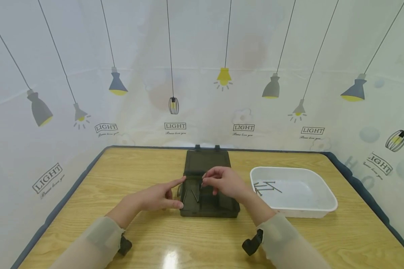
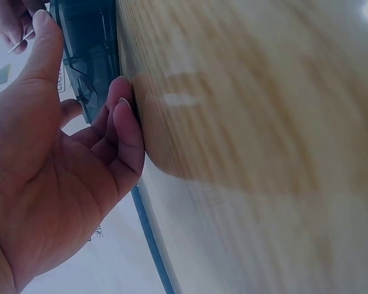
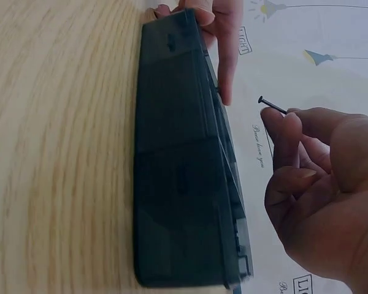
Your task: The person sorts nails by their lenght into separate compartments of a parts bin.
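A dark see-through plastic case [image 1: 219,213] lies on the table with its lid [image 1: 207,160] folded back, away from the person. Two nails [image 1: 195,195] rest slanted in its left compartment. My right hand [image 1: 228,184] is over the middle of the case, pinching one nail [image 3: 273,106] between thumb and fingertips; its flat head sticks out in the right wrist view. My left hand [image 1: 153,198] steadies the left side of the case, index finger stretched along the rim and thumb at the near corner. Its other fingers bend loosely beside the case in the left wrist view.
To the right of the case stands a white plastic tray [image 1: 309,213], with several more nails [image 1: 267,186] at its left end. The wooden table [image 1: 138,164] has a dark edge and backs onto a white sheet [image 1: 202,93] printed with lamps.
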Tool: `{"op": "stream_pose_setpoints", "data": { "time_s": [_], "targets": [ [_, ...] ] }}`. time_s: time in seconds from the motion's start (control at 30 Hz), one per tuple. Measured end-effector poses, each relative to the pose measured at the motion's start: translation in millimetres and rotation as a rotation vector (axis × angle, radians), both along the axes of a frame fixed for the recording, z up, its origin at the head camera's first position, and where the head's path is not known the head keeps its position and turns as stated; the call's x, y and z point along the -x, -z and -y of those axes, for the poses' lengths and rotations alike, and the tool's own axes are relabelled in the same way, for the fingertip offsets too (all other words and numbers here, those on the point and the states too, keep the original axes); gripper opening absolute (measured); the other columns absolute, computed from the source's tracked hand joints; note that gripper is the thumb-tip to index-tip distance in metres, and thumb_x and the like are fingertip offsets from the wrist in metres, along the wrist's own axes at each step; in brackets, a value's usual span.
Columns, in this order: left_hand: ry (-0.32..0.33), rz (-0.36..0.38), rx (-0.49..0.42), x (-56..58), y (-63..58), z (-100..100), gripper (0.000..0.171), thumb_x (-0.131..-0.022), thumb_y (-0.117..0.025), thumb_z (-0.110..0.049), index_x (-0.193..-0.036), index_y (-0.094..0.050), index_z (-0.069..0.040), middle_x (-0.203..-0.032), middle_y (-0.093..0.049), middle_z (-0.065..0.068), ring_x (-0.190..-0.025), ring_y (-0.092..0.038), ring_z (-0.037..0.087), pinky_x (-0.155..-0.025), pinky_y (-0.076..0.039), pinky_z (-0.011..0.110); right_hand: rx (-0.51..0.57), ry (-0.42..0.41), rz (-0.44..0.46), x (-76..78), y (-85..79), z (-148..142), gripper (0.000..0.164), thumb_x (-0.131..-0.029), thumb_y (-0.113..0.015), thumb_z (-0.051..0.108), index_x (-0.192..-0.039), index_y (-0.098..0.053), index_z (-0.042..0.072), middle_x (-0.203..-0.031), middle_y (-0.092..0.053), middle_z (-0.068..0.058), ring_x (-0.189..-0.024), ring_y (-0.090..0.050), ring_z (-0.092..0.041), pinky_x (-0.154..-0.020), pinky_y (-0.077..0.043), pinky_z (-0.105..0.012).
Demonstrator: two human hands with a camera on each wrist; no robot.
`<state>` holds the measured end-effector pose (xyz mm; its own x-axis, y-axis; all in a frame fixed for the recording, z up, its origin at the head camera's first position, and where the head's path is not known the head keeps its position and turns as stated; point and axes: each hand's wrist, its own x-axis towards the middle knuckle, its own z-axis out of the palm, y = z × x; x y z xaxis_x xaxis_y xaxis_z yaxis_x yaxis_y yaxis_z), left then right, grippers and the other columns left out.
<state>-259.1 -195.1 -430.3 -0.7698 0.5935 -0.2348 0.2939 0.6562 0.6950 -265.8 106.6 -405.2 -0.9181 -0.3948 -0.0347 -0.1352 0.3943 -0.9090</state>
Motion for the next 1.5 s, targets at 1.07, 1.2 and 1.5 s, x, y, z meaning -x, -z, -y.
{"op": "stream_pose_setpoints", "data": {
  "time_s": [1.07, 1.2, 1.5],
  "targets": [
    [-0.008, 0.018, 0.008, 0.1, -0.2, 0.0, 0.098, -0.103, -0.075, -0.052, -0.179, -0.016, -0.031, -0.088, -0.071, 0.005, -0.076, -0.066, 0.02, -0.071, -0.052, 0.038, -0.084, -0.032, 0.023, -7.2, 16.5, 27.2, 0.022, -0.11, -0.069, 0.018, -0.124, -0.077, 0.005, -0.101, -0.082, -0.005, -0.063, -0.066, -0.015, -0.071, -0.059, -0.033],
    [-0.008, 0.017, 0.006, -0.3, -0.2, 0.0, 0.098, -0.103, -0.075, -0.052, -0.179, -0.016, -0.031, -0.088, -0.071, 0.005, -0.076, -0.065, 0.021, -0.071, -0.052, 0.039, -0.087, -0.048, 0.001, -7.9, 15.4, 21.7, 0.025, -0.11, -0.069, 0.022, -0.127, -0.076, 0.006, -0.105, -0.083, -0.006, -0.066, -0.069, -0.017, -0.073, -0.059, -0.035],
    [-0.003, -0.004, 0.003, 0.2, 1.8, 0.2, 0.1, -0.103, -0.076, -0.052, -0.179, -0.014, -0.03, -0.089, -0.07, 0.005, -0.076, -0.066, 0.02, -0.07, -0.052, 0.037, -0.072, -0.063, -0.045, -10.9, -9.6, -25.3, 0.025, -0.11, -0.068, 0.025, -0.127, -0.074, 0.007, -0.116, -0.08, -0.019, -0.073, -0.07, -0.019, -0.077, -0.062, -0.045]
  ]
}}
